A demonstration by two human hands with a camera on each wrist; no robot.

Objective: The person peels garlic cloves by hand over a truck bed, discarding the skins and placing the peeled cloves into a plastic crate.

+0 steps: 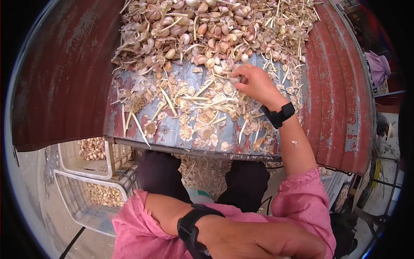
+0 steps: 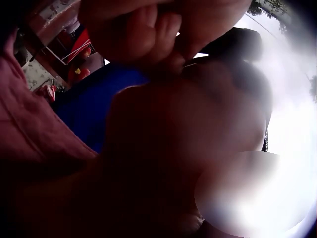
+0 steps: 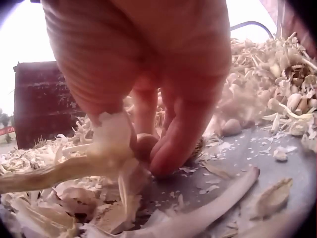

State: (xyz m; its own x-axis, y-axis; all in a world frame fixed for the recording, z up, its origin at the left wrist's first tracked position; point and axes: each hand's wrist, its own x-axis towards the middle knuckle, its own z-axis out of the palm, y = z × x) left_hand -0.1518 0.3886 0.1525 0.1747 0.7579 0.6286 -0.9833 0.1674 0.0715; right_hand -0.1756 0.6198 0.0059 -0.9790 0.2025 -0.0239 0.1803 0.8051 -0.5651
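My right hand point(image 1: 258, 86) reaches down at the near edge of the garlic pile point(image 1: 202, 30), thumb and fingers bent together. In the right wrist view, a rounded garlic clove point(image 3: 145, 143) sits between the fingertips, low over the metal sheet point(image 3: 247, 151). Papery skin and a dry stalk point(image 3: 54, 173) lie right beside the thumb. My left hand point(image 1: 263, 237) is raised close to my body, at the bottom of the head view. Its curled fingers point(image 2: 143, 37) show dark and blurred in the left wrist view, with no object visible in them.
Cut stalks point(image 1: 168, 101) and root discs point(image 1: 186, 133) litter the sheet's near part. Red-painted metal panels point(image 1: 64, 73) slope away on both sides. At lower left stand stacked white crates point(image 1: 110, 159) with cloves inside. Garlic waste point(image 1: 202, 172) covers the ground between my legs.
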